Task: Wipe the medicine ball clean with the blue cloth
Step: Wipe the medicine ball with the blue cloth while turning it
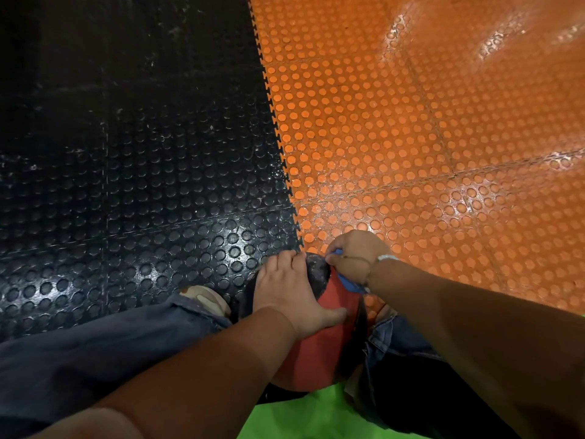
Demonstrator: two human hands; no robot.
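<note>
- Head view: the red-and-black medicine ball (319,353) sits between the person's legs in blue jeans (95,353), above the seam of black mat (142,185) and orange mat (411,137).
- The left hand (286,289) lies flat on the ball's top, fingers straight and spread, thumb on the red panel.
- The right hand (354,251) curls around the blue cloth (349,284), bunched against the ball's far right side, just beside the left fingertips.
</note>
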